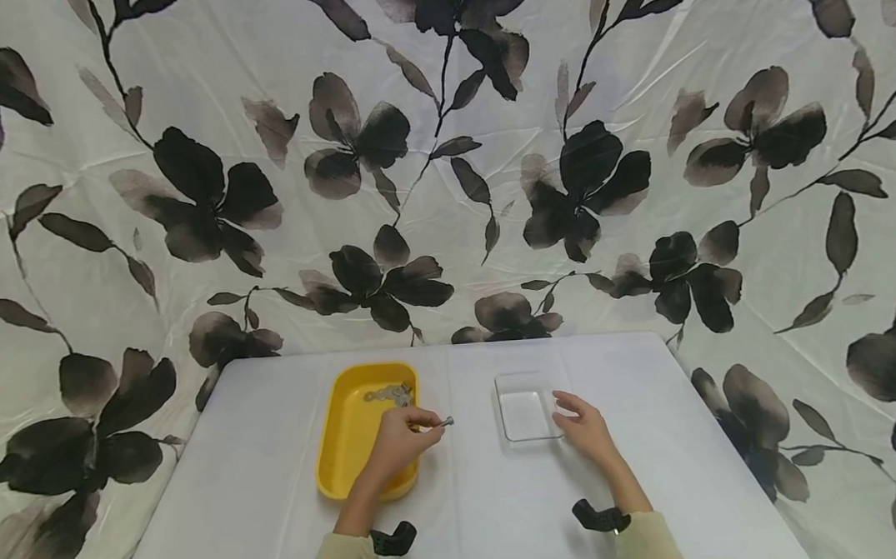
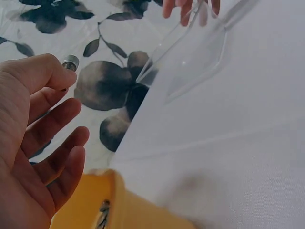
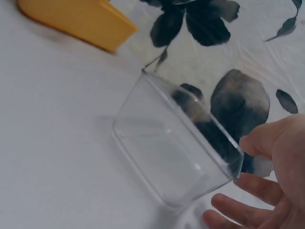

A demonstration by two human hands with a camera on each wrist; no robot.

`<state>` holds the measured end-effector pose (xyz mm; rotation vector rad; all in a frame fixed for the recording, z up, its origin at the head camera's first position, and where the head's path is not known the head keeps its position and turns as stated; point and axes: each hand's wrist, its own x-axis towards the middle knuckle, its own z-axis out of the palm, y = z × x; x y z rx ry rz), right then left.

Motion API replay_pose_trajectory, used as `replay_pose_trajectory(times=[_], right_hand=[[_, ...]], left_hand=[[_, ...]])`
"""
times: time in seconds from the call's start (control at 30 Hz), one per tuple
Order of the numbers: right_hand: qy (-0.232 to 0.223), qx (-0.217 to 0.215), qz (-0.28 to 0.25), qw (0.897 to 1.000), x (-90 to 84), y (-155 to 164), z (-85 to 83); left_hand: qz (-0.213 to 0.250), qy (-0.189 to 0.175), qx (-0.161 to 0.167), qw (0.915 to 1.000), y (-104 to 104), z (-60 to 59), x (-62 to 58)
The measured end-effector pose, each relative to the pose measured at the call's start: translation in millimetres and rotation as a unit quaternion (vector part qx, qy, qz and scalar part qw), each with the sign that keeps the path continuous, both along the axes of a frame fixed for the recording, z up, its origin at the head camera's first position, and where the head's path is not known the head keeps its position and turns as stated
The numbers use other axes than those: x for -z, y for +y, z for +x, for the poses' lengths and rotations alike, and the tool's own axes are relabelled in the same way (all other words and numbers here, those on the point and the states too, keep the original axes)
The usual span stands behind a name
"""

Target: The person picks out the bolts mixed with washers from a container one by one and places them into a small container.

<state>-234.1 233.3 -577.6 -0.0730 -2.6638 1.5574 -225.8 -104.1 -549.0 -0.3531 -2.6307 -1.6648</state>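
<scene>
A yellow tray [image 1: 350, 450] lies on the white table [image 1: 466, 512], left of centre, with several small metal pieces [image 1: 390, 394] at its far end. My left hand [image 1: 402, 436] hovers over the tray's right rim and pinches a small metal screw [image 1: 445, 422] between thumb and forefinger; its silver tip [image 2: 70, 62] shows in the left wrist view. A clear plastic box [image 1: 525, 408] stands to the right, empty. My right hand [image 1: 585, 428] rests against the box's right side, fingers loosely spread [image 3: 267, 191], thumb at its rim.
A white cloth with dark flowers [image 1: 443, 171] hangs behind and around the table. The yellow tray's edge [image 3: 81, 21] shows in the right wrist view, and the clear box [image 2: 190, 52] in the left wrist view. Black wrist straps [image 1: 388, 539] sit on both forearms.
</scene>
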Motion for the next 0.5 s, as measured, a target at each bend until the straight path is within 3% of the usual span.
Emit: replay_pose_trajectory(times=[0.33,0.5], right_hand=[[-0.040,0.017,-0.107,0.993,15.0,0.9,1.3],[-0.049,0.016,-0.127,0.991,19.2,1.8,3.2]], left_hand=[[0.008,-0.018,0.003,0.9998,22.5,-10.1,7.4],[0.003,-0.013,0.006,0.9999,36.5,-17.0,6.8]])
